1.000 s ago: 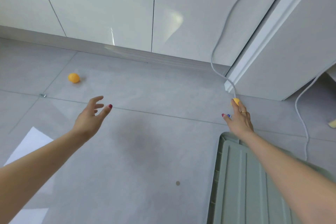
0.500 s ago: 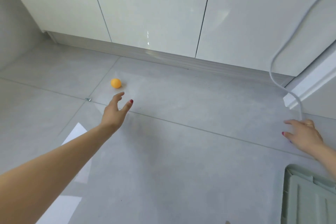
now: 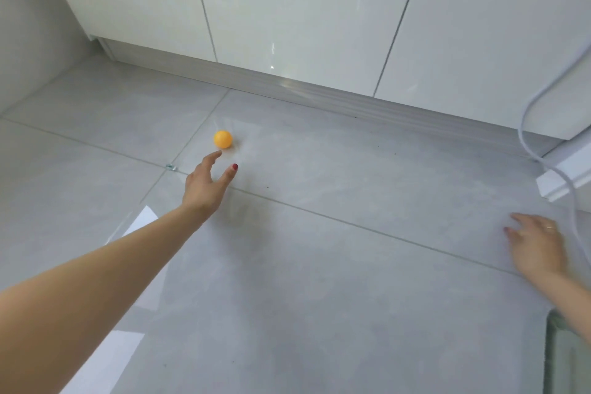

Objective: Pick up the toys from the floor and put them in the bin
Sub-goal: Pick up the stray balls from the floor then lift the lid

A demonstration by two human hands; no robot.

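Bin, pale green, shows only as a corner at the bottom right edge, beside a wide stretch of grey tiled floor that runs to the white cabinets and their plinth at the back, with a white cable hanging at the right. The left hand, fingers spread and holding nothing, reaches out just short of the orange ball lying on the floor near the plinth, closer than half a second ago. The right hand rests lower right with fingers loosely extended, and whether it holds anything cannot be told.
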